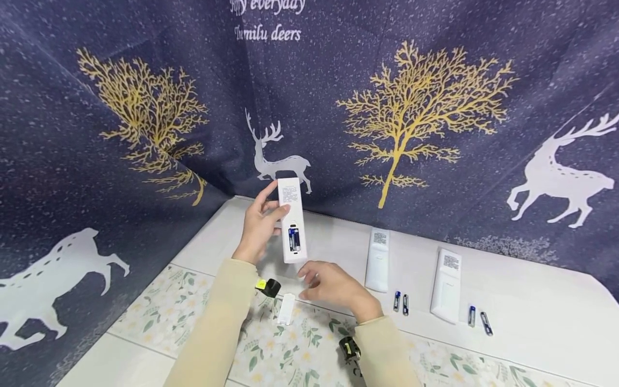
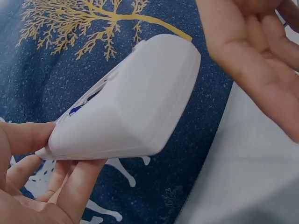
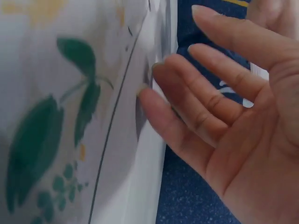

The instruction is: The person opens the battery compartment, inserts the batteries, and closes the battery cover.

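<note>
My left hand (image 1: 258,228) grips a white remote control (image 1: 292,215) around its upper part, thumb across the back, holding it upright above the table. Its battery compartment is uncovered, with two blue batteries (image 1: 294,239) lying inside. In the left wrist view, the smooth end of the remote (image 2: 154,93) faces the camera, and the left fingers (image 2: 79,191) support it from below. Just below and right of the remote, my right hand (image 1: 333,285) hovers with loosely bent fingers. Nothing lies in the right palm (image 3: 252,140). A white battery cover (image 1: 287,309) rests on the table between my forearms.
To the right lie two more white remotes, one nearer (image 1: 378,260) and one farther (image 1: 446,285). Beside each is a pair of batteries (image 1: 401,302) (image 1: 479,319). A floral strip (image 1: 290,355) crosses the white table, and a dark blue printed curtain (image 1: 329,134) hangs behind.
</note>
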Motion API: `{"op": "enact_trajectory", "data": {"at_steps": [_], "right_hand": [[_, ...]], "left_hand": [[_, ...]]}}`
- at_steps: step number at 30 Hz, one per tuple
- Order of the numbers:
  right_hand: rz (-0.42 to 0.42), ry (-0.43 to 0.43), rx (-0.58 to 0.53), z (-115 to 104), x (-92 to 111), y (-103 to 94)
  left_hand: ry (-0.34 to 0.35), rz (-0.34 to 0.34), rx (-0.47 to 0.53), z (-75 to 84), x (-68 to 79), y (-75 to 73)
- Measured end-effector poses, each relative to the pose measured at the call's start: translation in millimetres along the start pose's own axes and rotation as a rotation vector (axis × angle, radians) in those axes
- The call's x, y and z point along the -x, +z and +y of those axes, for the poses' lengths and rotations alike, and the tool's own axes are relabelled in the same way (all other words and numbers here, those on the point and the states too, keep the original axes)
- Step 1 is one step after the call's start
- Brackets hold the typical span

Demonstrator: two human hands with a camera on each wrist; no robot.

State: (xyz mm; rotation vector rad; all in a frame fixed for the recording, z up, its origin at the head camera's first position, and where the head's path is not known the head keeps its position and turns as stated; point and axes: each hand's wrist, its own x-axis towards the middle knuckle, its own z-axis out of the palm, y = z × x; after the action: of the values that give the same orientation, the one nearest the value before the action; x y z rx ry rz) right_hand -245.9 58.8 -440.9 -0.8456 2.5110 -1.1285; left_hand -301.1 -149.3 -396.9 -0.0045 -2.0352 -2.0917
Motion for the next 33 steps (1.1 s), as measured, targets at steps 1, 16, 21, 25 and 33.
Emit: {"op": "enact_trajectory", "data": {"at_steps": [1, 16, 21, 25, 33], "right_hand": [[-0.009, -0.011, 0.000, -0.7, -0.6, 2.0], [-0.076, -0.051, 0.210, -20.5, -3.7, 28.6], [-0.104, -0.052, 0.223, -21.3, -3.3, 30.2], [-0.123, -0.091, 0.259, -23.9, -3.8, 32.9], [-0.109, -0.061, 0.261, -26.2, -1.3, 31.7]], "left_hand": [[0.000, 0.003, 0.003, 0.4, 0.0, -0.8], [0.007, 0.037, 0.029, 2.8, -1.0, -8.9], [0.004, 0.032, 0.037, 2.8, -1.2, -8.5], [0.013, 0.035, 0.043, 3.5, -1.4, -9.0], [-0.014, 0.042, 0.049, 5.7, -1.2, -8.1]]}}
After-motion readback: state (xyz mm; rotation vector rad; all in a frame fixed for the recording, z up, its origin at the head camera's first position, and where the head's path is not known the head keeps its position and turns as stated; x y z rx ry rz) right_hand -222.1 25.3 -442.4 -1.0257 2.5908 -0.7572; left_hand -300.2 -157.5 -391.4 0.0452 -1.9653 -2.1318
